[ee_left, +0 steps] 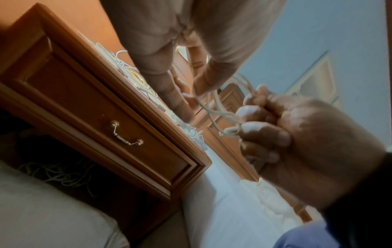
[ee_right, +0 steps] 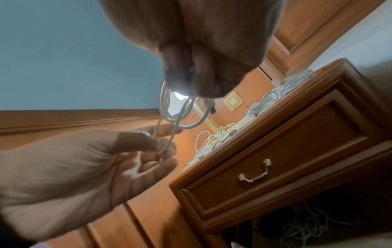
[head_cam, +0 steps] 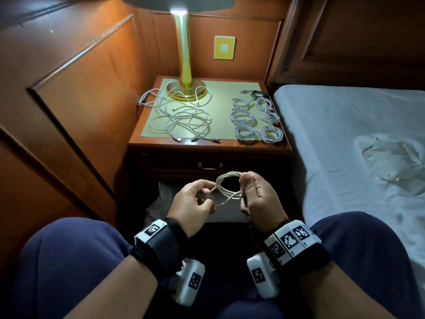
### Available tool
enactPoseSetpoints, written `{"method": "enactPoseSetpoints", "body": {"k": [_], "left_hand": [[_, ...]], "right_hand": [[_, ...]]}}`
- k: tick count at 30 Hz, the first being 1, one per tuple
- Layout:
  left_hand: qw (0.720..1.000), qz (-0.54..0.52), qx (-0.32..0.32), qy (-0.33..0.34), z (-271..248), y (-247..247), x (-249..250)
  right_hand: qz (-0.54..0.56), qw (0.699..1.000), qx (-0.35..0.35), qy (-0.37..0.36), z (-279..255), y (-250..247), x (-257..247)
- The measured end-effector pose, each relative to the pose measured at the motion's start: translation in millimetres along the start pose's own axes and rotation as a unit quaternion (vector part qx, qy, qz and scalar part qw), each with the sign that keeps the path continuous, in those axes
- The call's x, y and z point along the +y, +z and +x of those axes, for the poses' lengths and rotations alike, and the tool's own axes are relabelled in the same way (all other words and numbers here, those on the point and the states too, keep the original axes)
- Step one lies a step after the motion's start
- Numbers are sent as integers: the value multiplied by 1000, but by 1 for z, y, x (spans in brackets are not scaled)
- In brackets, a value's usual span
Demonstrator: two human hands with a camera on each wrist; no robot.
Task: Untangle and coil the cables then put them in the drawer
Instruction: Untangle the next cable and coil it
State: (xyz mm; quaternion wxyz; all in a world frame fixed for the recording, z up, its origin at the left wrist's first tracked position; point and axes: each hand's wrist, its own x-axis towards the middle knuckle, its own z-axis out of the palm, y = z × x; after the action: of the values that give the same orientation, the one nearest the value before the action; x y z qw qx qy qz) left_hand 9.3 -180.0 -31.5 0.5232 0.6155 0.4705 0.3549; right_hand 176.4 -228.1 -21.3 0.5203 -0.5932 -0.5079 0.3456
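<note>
1. Our right hand (head_cam: 258, 199) has its fingers curled tight round several loops of a thin white charging cable (head_cam: 226, 188), with the thumb pressed on top of the bundle; the small coil stands between our two hands, in front of the nightstand and above our knees.
2. Our left hand (head_cam: 194, 202) pinches a loose strand of the same cable between thumb and forefinger, the other fingers loosely bent beneath it.
3. In the left wrist view a white plug end (ee_left: 230, 131) sticks out just beside the right hand's fingers.
4. On the pale green mat (head_cam: 220, 120) covering the top of the reddish-brown wooden nightstand (head_cam: 207, 147), a tangle of loose white cables (head_cam: 181, 116) sprawls on the left, reaching round the base of the brass table lamp (head_cam: 185, 65).
5. On the mat's right side lie six small coiled white cables (head_cam: 256, 120) in two rows, with a dark cable (head_cam: 255, 93) behind them.
6. The wooden drawer with a brass handle (head_cam: 209, 165) is closed beneath the top.
7. A bed with a pale blue sheet (head_cam: 345, 134) stands just beside the nightstand on the right.
</note>
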Motion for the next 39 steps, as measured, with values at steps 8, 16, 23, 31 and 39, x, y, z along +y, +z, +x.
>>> {"method": "enactPoseSetpoints", "body": {"k": [8,16,23,31,39], "left_hand": [[989,128,18,70,9,-17,11],[911,346,61,215,15,-24,-1],[909,362,86,187,13,-24,-4],[998,9,-49,-45,-2,0,1],[970,-215,-70,-89,-5,4,9]], "right_hand": [[-140,984,70,-80,6,-9,3],[-224,964,51,-135,6,-9,2],[-263,955,70,-119,13,-15,11],[-53,998,31,-16,5,-10,0],[54,995,-40,75,0,4,-4]]}}
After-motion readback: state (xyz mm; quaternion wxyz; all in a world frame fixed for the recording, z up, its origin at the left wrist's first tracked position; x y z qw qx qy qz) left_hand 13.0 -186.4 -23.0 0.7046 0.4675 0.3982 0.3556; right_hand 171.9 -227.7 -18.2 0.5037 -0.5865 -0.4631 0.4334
